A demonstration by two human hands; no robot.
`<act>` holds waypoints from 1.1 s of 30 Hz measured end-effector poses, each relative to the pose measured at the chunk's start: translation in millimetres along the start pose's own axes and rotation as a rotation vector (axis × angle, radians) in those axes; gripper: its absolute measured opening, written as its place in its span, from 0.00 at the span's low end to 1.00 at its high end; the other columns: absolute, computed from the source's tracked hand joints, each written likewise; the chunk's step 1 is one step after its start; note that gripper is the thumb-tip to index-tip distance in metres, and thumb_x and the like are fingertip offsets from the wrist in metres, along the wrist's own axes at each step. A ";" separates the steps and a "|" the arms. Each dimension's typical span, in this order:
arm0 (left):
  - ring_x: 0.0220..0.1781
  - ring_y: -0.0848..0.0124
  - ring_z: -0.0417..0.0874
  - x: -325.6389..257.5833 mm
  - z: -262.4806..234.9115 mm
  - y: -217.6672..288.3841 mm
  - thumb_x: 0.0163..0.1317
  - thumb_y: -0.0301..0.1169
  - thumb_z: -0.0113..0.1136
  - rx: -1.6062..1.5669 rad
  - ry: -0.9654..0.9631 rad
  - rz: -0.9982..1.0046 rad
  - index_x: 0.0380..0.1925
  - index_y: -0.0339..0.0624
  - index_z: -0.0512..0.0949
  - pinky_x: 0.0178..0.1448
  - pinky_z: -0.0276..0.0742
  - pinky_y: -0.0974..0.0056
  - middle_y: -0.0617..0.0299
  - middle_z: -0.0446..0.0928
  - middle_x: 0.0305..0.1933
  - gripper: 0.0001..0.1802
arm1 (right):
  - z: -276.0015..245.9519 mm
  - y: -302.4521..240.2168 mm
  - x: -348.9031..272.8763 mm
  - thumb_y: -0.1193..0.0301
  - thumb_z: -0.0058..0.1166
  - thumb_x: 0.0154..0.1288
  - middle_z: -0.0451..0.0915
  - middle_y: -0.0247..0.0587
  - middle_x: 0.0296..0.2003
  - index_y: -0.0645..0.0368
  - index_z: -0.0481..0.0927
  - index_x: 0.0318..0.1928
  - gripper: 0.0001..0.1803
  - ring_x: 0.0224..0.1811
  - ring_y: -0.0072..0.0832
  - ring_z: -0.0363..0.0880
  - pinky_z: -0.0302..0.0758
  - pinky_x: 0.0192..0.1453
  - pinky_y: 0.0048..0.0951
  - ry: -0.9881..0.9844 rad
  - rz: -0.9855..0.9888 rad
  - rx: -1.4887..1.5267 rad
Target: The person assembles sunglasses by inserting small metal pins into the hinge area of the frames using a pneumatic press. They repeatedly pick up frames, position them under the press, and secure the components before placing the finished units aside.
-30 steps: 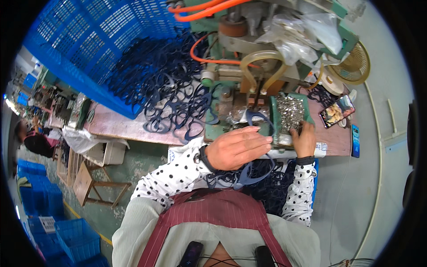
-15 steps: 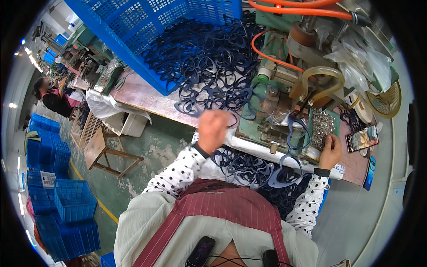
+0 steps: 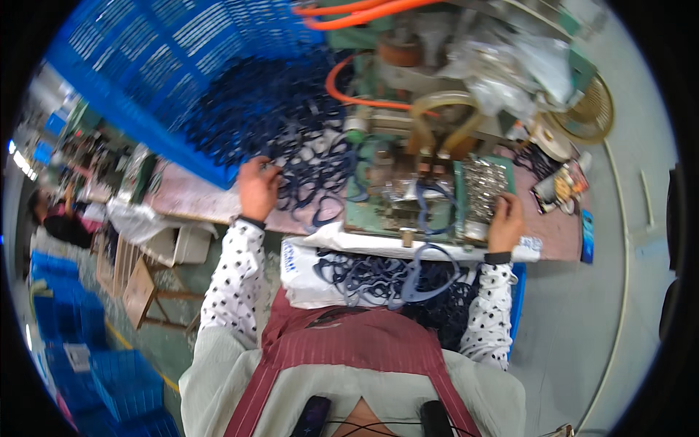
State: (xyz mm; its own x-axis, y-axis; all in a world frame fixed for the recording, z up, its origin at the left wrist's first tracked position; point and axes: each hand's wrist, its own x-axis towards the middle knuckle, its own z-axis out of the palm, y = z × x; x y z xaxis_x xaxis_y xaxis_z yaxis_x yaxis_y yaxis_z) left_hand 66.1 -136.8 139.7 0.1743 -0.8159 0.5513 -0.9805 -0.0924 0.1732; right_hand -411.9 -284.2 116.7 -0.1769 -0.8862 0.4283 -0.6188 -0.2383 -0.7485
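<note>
My left hand (image 3: 258,189) is at the left edge of a pile of dark blue looped rubber-looking straps (image 3: 309,171), fingers curled. Whatever it pinches is too blurred to make out. My right hand (image 3: 506,222) rests by the right side of a green tray of small shiny metal pieces (image 3: 486,186). Its thumb and fingers are together, their tips close to the pieces; anything between them is too small to name. From a green bench machine (image 3: 375,211) between the hands, one looped strap (image 3: 429,280) hangs over the front edge.
A blue perforated crate (image 3: 138,80) lies tilted behind the pile. Orange hoses (image 3: 364,13) cross above the machine. Several straps lie on a white sack (image 3: 298,280) before me. To the right are a phone (image 3: 561,187) and a brass-coloured fan (image 3: 586,109). Another person (image 3: 62,222) sits far left.
My left hand has moved away to the left and farther forward, up to the pile's left edge. My right hand stays beside the metal pieces. The whole view has shifted.
</note>
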 end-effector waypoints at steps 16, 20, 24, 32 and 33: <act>0.43 0.66 0.83 37.3 -52.0 225.0 0.51 0.26 0.64 -0.557 0.223 0.808 0.43 0.46 0.82 0.57 0.73 0.53 0.61 0.84 0.43 0.16 | -17.8 -173.8 -13.3 0.81 0.62 0.55 0.82 0.29 0.32 0.64 0.84 0.42 0.12 0.25 0.08 0.65 0.58 0.26 0.14 -0.411 0.031 0.593; 0.41 0.65 0.83 41.6 -48.6 232.0 0.51 0.26 0.63 -0.700 0.148 0.820 0.44 0.40 0.82 0.54 0.77 0.55 0.59 0.83 0.43 0.17 | -16.2 -178.3 -13.9 0.79 0.66 0.52 0.84 0.34 0.30 0.62 0.74 0.49 0.22 0.21 0.08 0.63 0.60 0.24 0.15 -0.454 0.138 0.593; 0.40 0.65 0.82 37.4 -44.2 230.6 0.51 0.27 0.62 -0.731 0.148 0.913 0.44 0.38 0.81 0.54 0.77 0.56 0.58 0.82 0.43 0.18 | -3.8 -177.7 -11.0 0.79 0.67 0.51 0.83 0.36 0.29 0.62 0.71 0.49 0.25 0.22 0.10 0.67 0.64 0.25 0.17 -0.411 0.122 0.618; 0.45 0.59 0.85 35.2 -59.5 232.6 0.56 0.24 0.62 -0.856 0.160 1.015 0.43 0.38 0.81 0.57 0.77 0.55 0.55 0.83 0.45 0.13 | 4.7 -181.6 -11.9 0.79 0.66 0.52 0.84 0.39 0.30 0.65 0.67 0.53 0.28 0.25 0.15 0.74 0.72 0.31 0.18 -0.381 0.131 0.696; 0.45 0.59 0.85 39.2 -56.9 233.4 0.57 0.23 0.61 -0.866 0.148 1.025 0.44 0.38 0.81 0.58 0.77 0.54 0.55 0.83 0.45 0.13 | 3.9 -175.0 -8.9 0.79 0.65 0.52 0.84 0.38 0.30 0.65 0.68 0.54 0.28 0.26 0.15 0.74 0.72 0.32 0.18 -0.357 0.113 0.657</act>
State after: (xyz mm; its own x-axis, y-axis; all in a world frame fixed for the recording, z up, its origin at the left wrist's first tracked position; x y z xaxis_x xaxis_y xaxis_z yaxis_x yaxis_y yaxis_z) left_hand -150.8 -157.8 248.1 -0.5345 -0.2261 0.8143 -0.3120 0.9483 0.0585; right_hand -299.1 -236.2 241.9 0.1160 -0.9675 0.2248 -0.0080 -0.2272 -0.9738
